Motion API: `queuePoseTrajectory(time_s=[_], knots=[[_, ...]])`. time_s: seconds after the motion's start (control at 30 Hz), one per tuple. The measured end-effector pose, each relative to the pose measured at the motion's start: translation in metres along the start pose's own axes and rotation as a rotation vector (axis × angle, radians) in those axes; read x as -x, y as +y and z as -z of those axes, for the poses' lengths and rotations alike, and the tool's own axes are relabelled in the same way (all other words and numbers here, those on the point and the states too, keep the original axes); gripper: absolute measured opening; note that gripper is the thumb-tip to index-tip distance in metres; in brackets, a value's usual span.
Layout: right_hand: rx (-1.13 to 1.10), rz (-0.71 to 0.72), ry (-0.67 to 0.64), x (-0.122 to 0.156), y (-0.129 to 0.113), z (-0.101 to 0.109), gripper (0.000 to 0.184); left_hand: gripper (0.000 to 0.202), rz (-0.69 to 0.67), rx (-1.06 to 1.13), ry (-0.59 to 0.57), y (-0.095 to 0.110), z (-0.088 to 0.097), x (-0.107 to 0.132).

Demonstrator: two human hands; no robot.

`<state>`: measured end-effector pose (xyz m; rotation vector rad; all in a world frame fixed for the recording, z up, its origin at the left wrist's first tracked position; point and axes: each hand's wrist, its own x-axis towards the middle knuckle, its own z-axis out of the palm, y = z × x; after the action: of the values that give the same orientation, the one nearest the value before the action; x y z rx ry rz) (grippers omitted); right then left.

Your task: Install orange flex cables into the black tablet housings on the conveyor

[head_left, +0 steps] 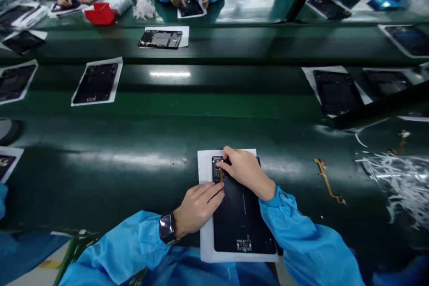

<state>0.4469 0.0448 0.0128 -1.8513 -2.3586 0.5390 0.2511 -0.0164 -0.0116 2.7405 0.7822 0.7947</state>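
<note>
The tablet [239, 219] lies black side up on a white sheet [207, 241], on a green conveyor belt [134, 134] directly in front of the person. The right hand [243, 170] reaches across its top edge, wrist raised and fingers bunched over a small exposed corner around an amber flex strip [221, 174]; whether they actually grip the strip, I cannot tell. The left hand [197, 208] comes in low from the other side, half open with its fingers together, its fingertips [221, 190] just at the tablet's edge and holding nothing visible (a black watch [166, 228] sits on that wrist). Blue sleeves cover both forearms. Two loose flex strips [326, 181] lie on the belt to the right, near a heap of clear film scraps [398, 183]. Nothing sits between the hands and the tablet. Other tablets [96, 83] lie farther up the belt, and a co-worker's hands [191, 2] work across it.
</note>
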Motion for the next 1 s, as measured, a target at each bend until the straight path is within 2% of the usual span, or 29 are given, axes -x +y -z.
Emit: queuePoseTrajectory(time_s=[0.3, 0.63, 1.0], knots=[[-0.007, -0.018, -0.067, 0.0010, 0.0062, 0.0016, 0.023, 0.021, -0.035, -0.032, -0.042, 0.0036, 0.0038, -0.0032], [0.000, -0.036, -0.071, 0.0004, 0.0066, 0.0028, 0.023, 0.021, -0.082, -0.133, -0.093, 0.0086, 0.0016, -0.0064], [0.000, -0.032, -0.044, 0.0007, 0.0077, 0.0008, 0.023, 0.018, -0.078, -0.144, -0.131, 0.0086, 0.0009, -0.0067]])
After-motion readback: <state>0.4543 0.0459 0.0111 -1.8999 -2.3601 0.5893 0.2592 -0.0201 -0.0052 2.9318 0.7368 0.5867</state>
